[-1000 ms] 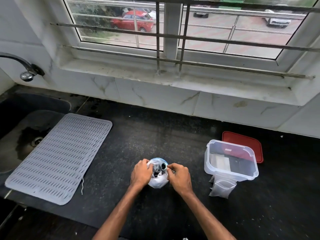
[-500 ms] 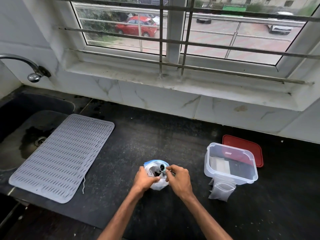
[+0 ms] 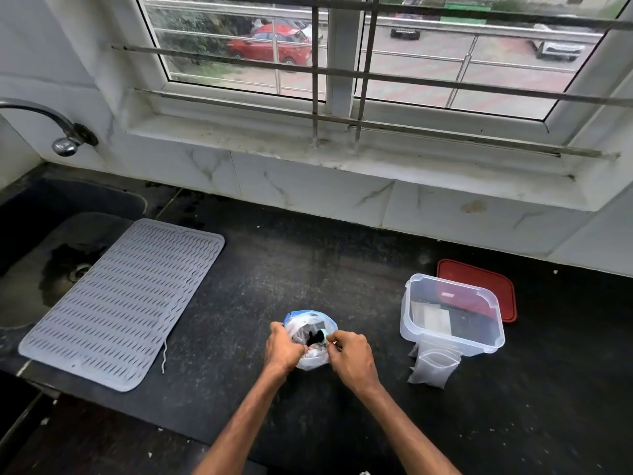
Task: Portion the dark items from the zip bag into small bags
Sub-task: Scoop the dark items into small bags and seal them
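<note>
My left hand [image 3: 284,349] still grips the zip bag [image 3: 310,361] mid-counter, and my right hand [image 3: 351,354] has shifted to pinch a small teal piece [image 3: 322,337] at its open mouth. The dark items [image 3: 312,335] remain inside, so the small bags [image 3: 433,370] on the right wait unfilled.

Count from the head view: 2 hands, i.e. 1 left hand [image 3: 282,347] and 1 right hand [image 3: 351,356]. 1 zip bag [image 3: 308,363]. The dark items [image 3: 312,335] inside it are too bunched to count. 1 clear plastic container [image 3: 411,289], 1 red lid [image 3: 493,279]. The small bags [image 3: 433,370] sit in 1 pile, at least 2, exact number unreadable. The flat pieces inside the container can't be counted either. 1 grey drying mat [image 3: 120,303], 1 string [image 3: 164,358], 1 sink [image 3: 30,234], 1 tap [image 3: 65,142], 1 black countertop [image 3: 291,269]. Through the window there are 3 cars: 1 red car [image 3: 270,42], 1 dark car [image 3: 405,30], 1 white car [image 3: 558,49].
</note>
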Action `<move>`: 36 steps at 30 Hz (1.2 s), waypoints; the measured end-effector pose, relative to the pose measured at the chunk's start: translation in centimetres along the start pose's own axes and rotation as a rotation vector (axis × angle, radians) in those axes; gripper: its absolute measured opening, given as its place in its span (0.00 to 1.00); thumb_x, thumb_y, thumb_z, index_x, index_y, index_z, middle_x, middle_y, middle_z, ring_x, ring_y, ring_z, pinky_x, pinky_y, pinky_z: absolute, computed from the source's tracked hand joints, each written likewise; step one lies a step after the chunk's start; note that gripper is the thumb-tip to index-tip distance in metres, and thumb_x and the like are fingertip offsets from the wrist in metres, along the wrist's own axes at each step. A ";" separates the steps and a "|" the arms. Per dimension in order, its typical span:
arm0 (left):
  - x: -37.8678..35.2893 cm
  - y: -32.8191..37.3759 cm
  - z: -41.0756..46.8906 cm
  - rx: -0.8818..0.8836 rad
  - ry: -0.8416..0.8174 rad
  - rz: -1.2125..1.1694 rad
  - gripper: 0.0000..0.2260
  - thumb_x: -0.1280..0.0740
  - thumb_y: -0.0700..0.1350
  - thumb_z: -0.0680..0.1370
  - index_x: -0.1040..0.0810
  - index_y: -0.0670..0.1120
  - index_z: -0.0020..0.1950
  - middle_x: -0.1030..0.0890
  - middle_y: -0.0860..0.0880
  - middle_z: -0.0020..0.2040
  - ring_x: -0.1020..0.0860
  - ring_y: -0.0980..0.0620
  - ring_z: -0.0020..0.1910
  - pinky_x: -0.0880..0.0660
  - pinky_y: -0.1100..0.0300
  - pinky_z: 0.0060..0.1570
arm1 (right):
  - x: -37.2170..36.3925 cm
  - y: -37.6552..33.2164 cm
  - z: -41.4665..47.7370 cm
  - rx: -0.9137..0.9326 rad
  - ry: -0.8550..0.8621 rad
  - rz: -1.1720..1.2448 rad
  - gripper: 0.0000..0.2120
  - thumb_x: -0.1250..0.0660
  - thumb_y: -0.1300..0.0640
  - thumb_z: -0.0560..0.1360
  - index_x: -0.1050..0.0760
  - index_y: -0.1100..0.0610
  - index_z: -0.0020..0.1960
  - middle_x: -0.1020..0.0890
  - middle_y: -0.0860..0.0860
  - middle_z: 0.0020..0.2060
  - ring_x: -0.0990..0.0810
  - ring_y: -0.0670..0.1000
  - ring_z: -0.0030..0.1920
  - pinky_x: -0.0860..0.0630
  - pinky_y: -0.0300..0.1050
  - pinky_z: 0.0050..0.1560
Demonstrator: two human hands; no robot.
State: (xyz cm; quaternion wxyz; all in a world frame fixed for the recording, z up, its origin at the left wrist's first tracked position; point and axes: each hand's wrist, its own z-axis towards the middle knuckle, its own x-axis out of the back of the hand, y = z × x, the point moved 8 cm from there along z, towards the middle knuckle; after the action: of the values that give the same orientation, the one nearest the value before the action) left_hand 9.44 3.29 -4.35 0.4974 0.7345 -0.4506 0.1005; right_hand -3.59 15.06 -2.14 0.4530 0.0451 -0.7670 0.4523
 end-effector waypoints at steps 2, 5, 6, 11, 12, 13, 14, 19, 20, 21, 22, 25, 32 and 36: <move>-0.1 0.1 -0.2 -0.007 0.008 -0.012 0.23 0.25 0.40 0.70 0.33 0.42 0.59 0.21 0.42 0.56 0.21 0.43 0.55 0.26 0.56 0.51 | -0.6 0.7 0.1 -0.062 -0.060 0.187 0.08 0.35 0.59 0.74 0.17 0.55 0.48 0.16 0.51 0.30 0.19 0.45 0.27 0.20 0.43 0.38; -0.3 0.3 -0.2 -0.028 0.012 -0.039 0.24 0.24 0.41 0.69 0.33 0.42 0.59 0.20 0.43 0.55 0.21 0.44 0.55 0.25 0.54 0.52 | -1.1 0.9 -0.2 -0.122 -0.105 0.367 0.08 0.35 0.62 0.75 0.18 0.56 0.46 0.17 0.55 0.28 0.22 0.47 0.24 0.21 0.46 0.32; -0.2 0.4 -0.3 -0.032 0.013 -0.042 0.24 0.23 0.42 0.69 0.33 0.42 0.59 0.20 0.44 0.54 0.21 0.43 0.55 0.26 0.55 0.52 | -1.3 0.9 -0.4 -0.149 -0.123 0.425 0.07 0.35 0.62 0.76 0.18 0.56 0.47 0.17 0.56 0.29 0.22 0.47 0.24 0.22 0.45 0.30; 0.2 1.1 -0.5 -0.062 0.021 -0.020 0.26 0.21 0.44 0.67 0.30 0.41 0.58 0.24 0.49 0.47 0.21 0.45 0.53 0.31 0.58 0.45 | -2.3 1.5 -0.9 -0.277 -0.157 0.640 0.06 0.36 0.65 0.77 0.19 0.60 0.49 0.19 0.55 0.28 0.25 0.47 0.23 0.29 0.38 0.25; 0.2 1.0 -0.4 -0.067 0.014 -0.022 0.27 0.20 0.46 0.65 0.30 0.42 0.57 0.23 0.48 0.48 0.21 0.45 0.52 0.30 0.58 0.45 | -2.4 1.8 -1.0 -0.301 -0.162 0.679 0.07 0.36 0.65 0.77 0.19 0.61 0.50 0.19 0.55 0.28 0.25 0.47 0.23 0.29 0.37 0.25; 0.2 1.0 -0.3 -0.071 0.004 -0.030 0.28 0.19 0.47 0.64 0.30 0.43 0.56 0.22 0.48 0.49 0.21 0.46 0.51 0.29 0.58 0.45 | -2.5 2.0 -1.1 -0.323 -0.167 0.715 0.07 0.36 0.66 0.77 0.19 0.61 0.50 0.19 0.55 0.28 0.24 0.47 0.24 0.29 0.37 0.25; 0.1 0.9 -0.1 -0.076 -0.005 -0.044 0.29 0.18 0.48 0.63 0.29 0.43 0.55 0.22 0.48 0.49 0.21 0.46 0.50 0.27 0.56 0.46 | -2.5 2.2 -1.2 -0.343 -0.173 0.749 0.07 0.35 0.66 0.77 0.19 0.61 0.51 0.18 0.56 0.29 0.25 0.47 0.24 0.29 0.37 0.25; 0.1 0.0 0.6 -0.059 -0.009 -0.135 0.17 0.24 0.43 0.70 0.28 0.43 0.53 0.19 0.44 0.51 0.20 0.49 0.46 0.24 0.56 0.44 | -2.5 2.5 -1.5 -0.417 -0.177 0.843 0.07 0.36 0.66 0.78 0.20 0.62 0.52 0.19 0.57 0.31 0.25 0.47 0.26 0.29 0.36 0.26; 0.1 -0.1 0.5 -0.054 -0.009 -0.136 0.15 0.25 0.41 0.71 0.28 0.43 0.52 0.19 0.43 0.51 0.21 0.49 0.45 0.26 0.57 0.42 | -2.4 2.5 -1.4 -0.408 -0.160 0.796 0.07 0.35 0.65 0.78 0.20 0.61 0.52 0.18 0.56 0.31 0.24 0.48 0.26 0.28 0.37 0.26; 0.1 -0.2 0.5 -0.053 -0.010 -0.127 0.15 0.26 0.39 0.71 0.28 0.43 0.52 0.19 0.43 0.51 0.21 0.49 0.45 0.27 0.58 0.41 | -2.3 2.4 -1.3 -0.386 -0.132 0.717 0.07 0.35 0.64 0.77 0.19 0.59 0.51 0.17 0.55 0.31 0.23 0.48 0.26 0.26 0.39 0.26; 0.1 -0.3 0.6 -0.052 -0.006 -0.112 0.15 0.27 0.39 0.71 0.29 0.43 0.52 0.19 0.43 0.50 0.21 0.49 0.45 0.27 0.58 0.41 | -2.0 2.2 -1.1 -0.347 -0.099 0.614 0.07 0.35 0.63 0.76 0.18 0.57 0.50 0.17 0.54 0.30 0.22 0.48 0.25 0.24 0.40 0.27; 0.2 -0.4 0.6 -0.056 0.028 -0.067 0.16 0.26 0.40 0.70 0.29 0.43 0.53 0.19 0.44 0.50 0.21 0.46 0.47 0.27 0.57 0.43 | -1.0 0.8 -0.8 -0.153 -0.017 0.232 0.09 0.34 0.57 0.74 0.17 0.52 0.49 0.15 0.51 0.33 0.17 0.47 0.31 0.19 0.43 0.39; 0.3 -0.8 0.9 -0.037 0.072 -0.092 0.18 0.22 0.42 0.69 0.29 0.44 0.50 0.18 0.42 0.52 0.21 0.44 0.50 0.26 0.55 0.46 | -1.2 0.1 -0.6 -0.075 0.033 0.013 0.11 0.35 0.53 0.73 0.17 0.51 0.53 0.14 0.50 0.42 0.15 0.51 0.43 0.20 0.45 0.47; 0.0 -0.5 1.0 -0.039 0.049 -0.096 0.23 0.20 0.48 0.66 0.29 0.44 0.52 0.20 0.45 0.51 0.21 0.45 0.51 0.29 0.58 0.44 | -1.8 1.0 -0.4 -0.150 -0.043 0.300 0.09 0.35 0.59 0.74 0.17 0.54 0.49 0.16 0.52 0.28 0.18 0.48 0.26 0.19 0.44 0.35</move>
State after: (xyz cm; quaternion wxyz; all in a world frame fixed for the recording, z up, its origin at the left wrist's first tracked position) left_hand 9.57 2.55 -5.14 0.5267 0.7428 -0.4044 0.0855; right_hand -2.79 15.33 -4.06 0.3661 -0.0942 -0.8061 0.4552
